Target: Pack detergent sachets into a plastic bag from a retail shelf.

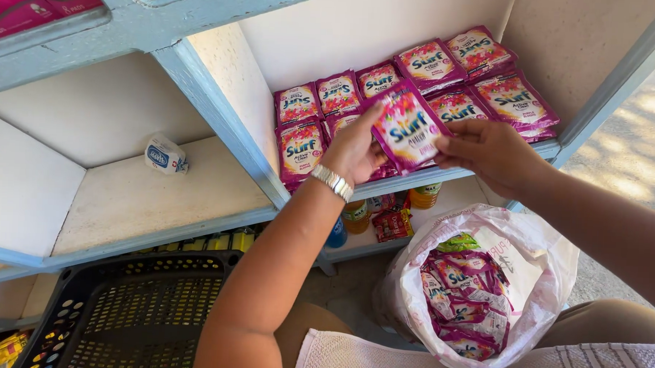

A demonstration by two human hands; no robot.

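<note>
Pink detergent sachets (463, 301) are held in a white plastic bag (549, 286) below the shelf (160, 200); one sachet (408, 129) is pinched between left hand (354, 150) and right hand (488, 150).

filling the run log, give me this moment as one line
left hand: holds pink sachet | right hand: grips same sachet | shelf: rows of sachets | plastic bag: open, more sachets | basket: black

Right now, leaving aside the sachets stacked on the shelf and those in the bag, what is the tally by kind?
held pink sachet: 1
white plastic bag: 1
black basket: 1
white packet on the left shelf: 1
Total: 4
</note>
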